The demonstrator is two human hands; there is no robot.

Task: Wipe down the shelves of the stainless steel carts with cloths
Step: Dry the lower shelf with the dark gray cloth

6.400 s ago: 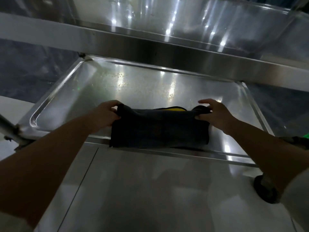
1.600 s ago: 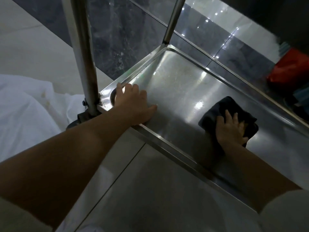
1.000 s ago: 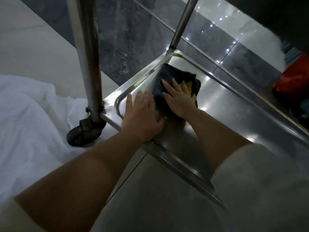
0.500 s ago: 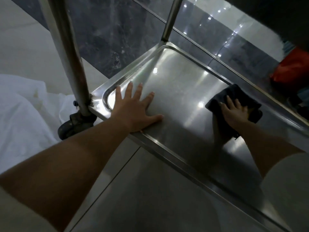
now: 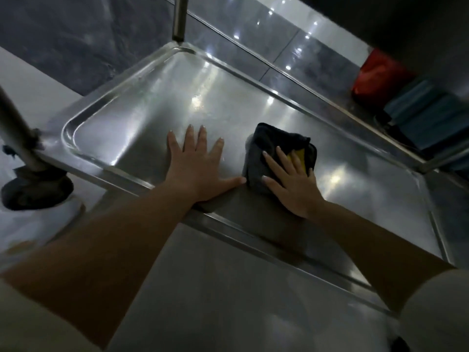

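The bottom shelf (image 5: 121, 128) of a stainless steel cart fills the head view, shiny with a raised rim. My left hand (image 5: 196, 165) lies flat on it near the front rim, fingers spread, holding nothing. Just to its right, my right hand (image 5: 291, 177) presses down on a folded dark cloth (image 5: 271, 141) with a yellow patch between the fingers. The cloth sits on the shelf's middle, partly hidden under my palm.
A cart post (image 5: 179, 19) rises at the far corner and another (image 5: 15, 130) at the near left, above a black caster wheel (image 5: 35, 190). A red bag (image 5: 378, 77) and blue items (image 5: 429, 113) lie beyond the far right rim. White fabric (image 5: 38, 224) lies on the floor at left.
My right hand has slid the cloth leftward from the shelf's right side to the middle, close beside my left hand. My left hand stays flat near the front rim.
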